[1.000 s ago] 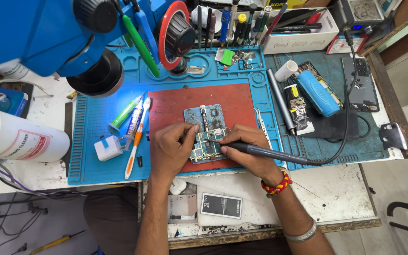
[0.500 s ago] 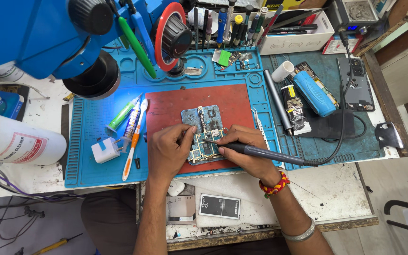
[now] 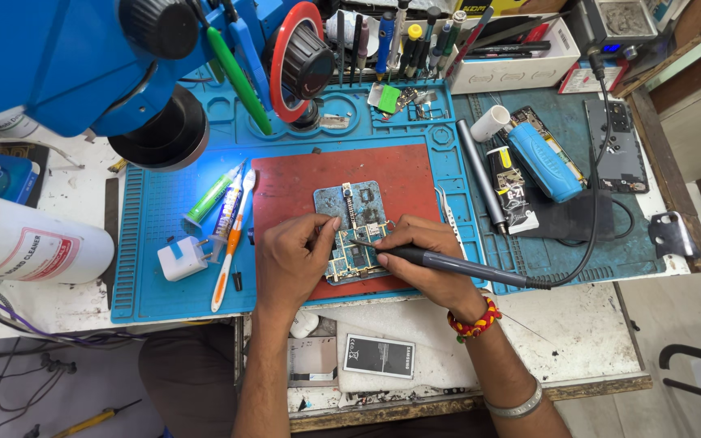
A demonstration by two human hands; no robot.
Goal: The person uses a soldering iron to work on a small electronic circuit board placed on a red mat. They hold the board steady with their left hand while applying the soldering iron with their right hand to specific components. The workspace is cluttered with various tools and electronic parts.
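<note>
A small blue-green circuit board (image 3: 354,235) lies on a red mat (image 3: 326,174) in the middle of a blue work mat (image 3: 164,219). My left hand (image 3: 290,259) rests on the board's left edge and steadies it with the fingertips. My right hand (image 3: 423,259) grips a dark soldering iron (image 3: 448,264) like a pen. The iron's tip touches the board near its centre. Its black cable (image 3: 594,195) loops away to the right and up to the back.
A blue microscope head (image 3: 107,57) hangs over the back left. A white bottle (image 3: 26,239) lies at far left. A white plug (image 3: 182,259), tubes and an orange-handled brush (image 3: 229,243) lie left of the red mat. Tools, a blue cylinder (image 3: 541,162) and phone parts sit right. A phone battery (image 3: 379,355) lies near me.
The view has shifted slightly. Both hands stay on the board, with the iron tip nudged a little along it.
</note>
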